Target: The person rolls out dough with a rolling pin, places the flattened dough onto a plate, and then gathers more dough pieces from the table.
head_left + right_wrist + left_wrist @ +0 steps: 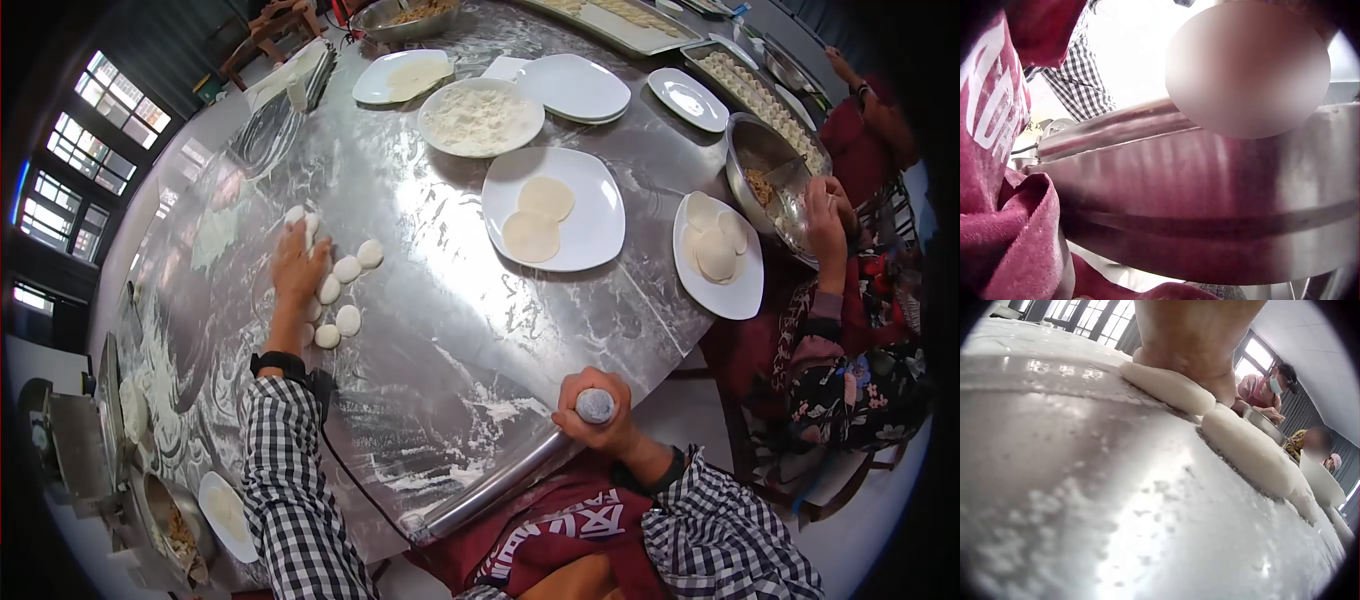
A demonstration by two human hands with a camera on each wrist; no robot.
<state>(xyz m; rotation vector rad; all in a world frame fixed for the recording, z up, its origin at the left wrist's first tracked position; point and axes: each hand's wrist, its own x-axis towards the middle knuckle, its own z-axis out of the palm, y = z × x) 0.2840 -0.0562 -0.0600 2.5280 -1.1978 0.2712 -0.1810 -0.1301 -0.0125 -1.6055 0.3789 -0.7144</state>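
In the head view, my left hand (298,265) lies palm down over small white dough rounds (347,269), its fingers on the ones at the far end. More rounds sit in short rows beside the palm and wrist. Flattened dough pieces (1247,450) lie on the metal table close to this hand in the left wrist view. My right hand (603,410), at the table's front edge, grips a rolling pin (595,405). Only the pin's rounded, flour-dusted end shows above the curled fingers; the rest is hidden by the hand.
Ahead are a square plate (600,235) with two thin wrappers, a bowl of flour (481,118) and stacked plates (574,85). To the right stand a plate of wrappers (717,250) and a steel bowl of filling (745,150), where another person's hands (828,215) work.
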